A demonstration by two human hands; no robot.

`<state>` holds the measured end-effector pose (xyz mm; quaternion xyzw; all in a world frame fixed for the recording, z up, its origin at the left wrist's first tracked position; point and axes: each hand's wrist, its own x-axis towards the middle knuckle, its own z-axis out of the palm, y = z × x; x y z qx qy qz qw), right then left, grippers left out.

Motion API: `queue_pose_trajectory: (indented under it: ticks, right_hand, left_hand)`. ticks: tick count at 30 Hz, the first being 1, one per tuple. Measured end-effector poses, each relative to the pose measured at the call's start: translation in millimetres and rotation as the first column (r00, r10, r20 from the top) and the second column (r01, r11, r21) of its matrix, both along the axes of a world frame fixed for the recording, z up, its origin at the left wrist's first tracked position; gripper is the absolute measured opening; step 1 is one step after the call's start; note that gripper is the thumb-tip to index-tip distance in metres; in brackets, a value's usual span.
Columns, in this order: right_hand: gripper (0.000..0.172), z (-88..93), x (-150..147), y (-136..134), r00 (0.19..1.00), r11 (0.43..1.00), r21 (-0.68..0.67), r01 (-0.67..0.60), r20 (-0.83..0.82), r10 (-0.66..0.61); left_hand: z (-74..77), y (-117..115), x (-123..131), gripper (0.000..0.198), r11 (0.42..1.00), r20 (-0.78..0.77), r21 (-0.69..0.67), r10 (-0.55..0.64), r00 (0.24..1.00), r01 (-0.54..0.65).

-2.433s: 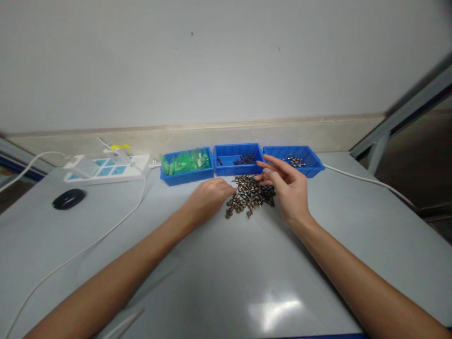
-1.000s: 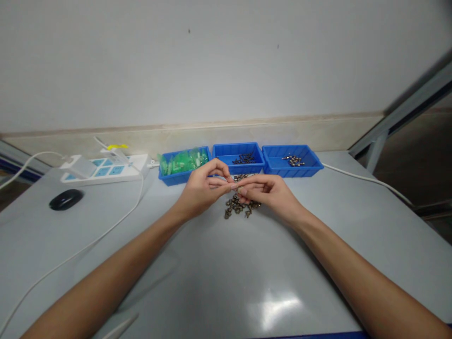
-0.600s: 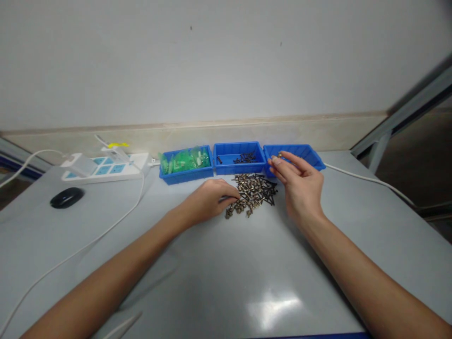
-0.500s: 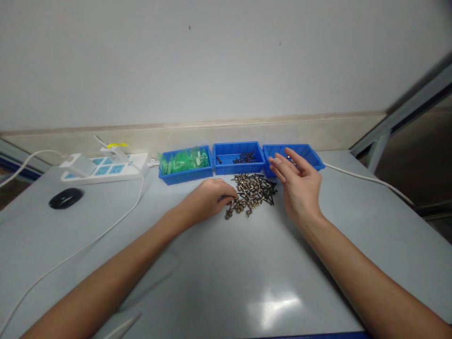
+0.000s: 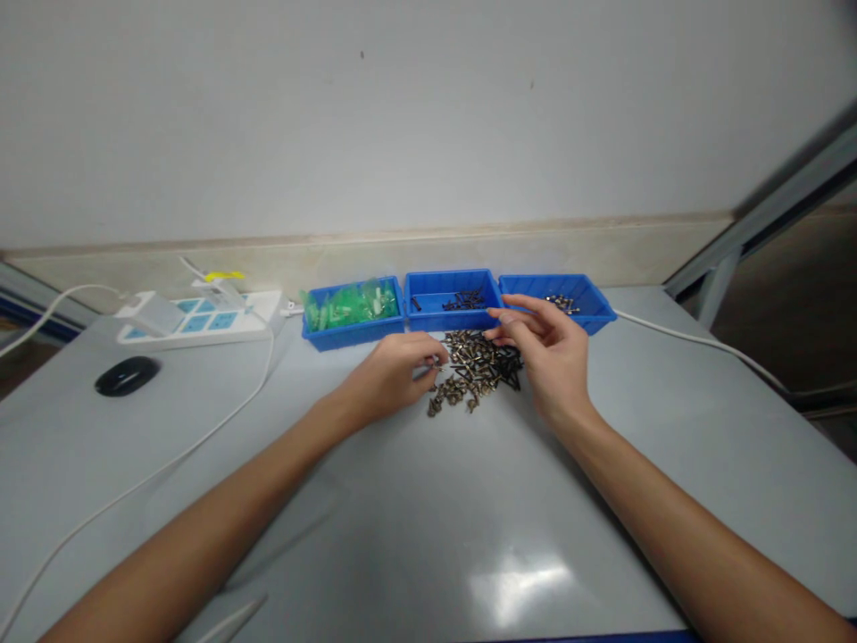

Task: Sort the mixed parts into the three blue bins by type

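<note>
Right hand point(image 5: 555, 359) near bin point(image 5: 452, 320) of screws point(image 5: 467, 300)

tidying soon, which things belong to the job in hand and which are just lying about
Likely in the job:
left hand, apparently pinching a small metal piece
right hand
fastener pile
middle blue bin
right blue bin

Likely lying about:
black mouse
power strip
white charger
perhaps the left blue bin

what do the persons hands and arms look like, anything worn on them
The left hand and right hand are ungloved, with slender fingers. Both forearms are bare: no sleeve, watch or bracelet shows. Some fingers are partly hidden, so rings can't be ruled out.
</note>
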<state>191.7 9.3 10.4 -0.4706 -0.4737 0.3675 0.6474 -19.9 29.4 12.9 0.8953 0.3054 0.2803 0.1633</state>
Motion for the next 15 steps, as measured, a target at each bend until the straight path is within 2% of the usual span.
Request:
queue_pose_trajectory:
  ticks: [2, 4, 8, 11, 15]
  right_hand:
    - [0.022, 0.3, 0, -1, 0.998, 0.998, -0.023, -0.054, 0.036, 0.054]
    - [0.02, 0.0, 0, -2, 0.981, 0.984, -0.07, -0.163, 0.097, 0.169]
    - [0.024, 0.1, -3, -6, 0.904, 0.907, -0.176, -0.382, 0.13, 0.406]
    - [0.026, 1.1, -5, -8, 0.877, 0.859, -0.219, -0.463, 0.025, 0.48]
    - [0.029, 1.3, -4, -7, 0.852, 0.816, -0.254, -0.519, -0.086, 0.516]
  left_hand:
    - [4.7, -1, 1, 0.013, 0.996, 0.105, -0.081, 0.041, 0.994, -0.033]
    - [9.2, -1, 2, 0.011, 0.973, 0.22, -0.228, 0.094, 0.971, -0.043]
    - [15.8, 0, 2, 0.025, 0.872, 0.368, -0.489, 0.197, 0.909, 0.009]
    - [19.1, -1, 3, 0.028, 0.82, 0.412, -0.57, 0.234, 0.881, 0.049]
    - [22.5, -3, 5, 0.028, 0.786, 0.426, -0.613, 0.241, 0.872, 0.082]
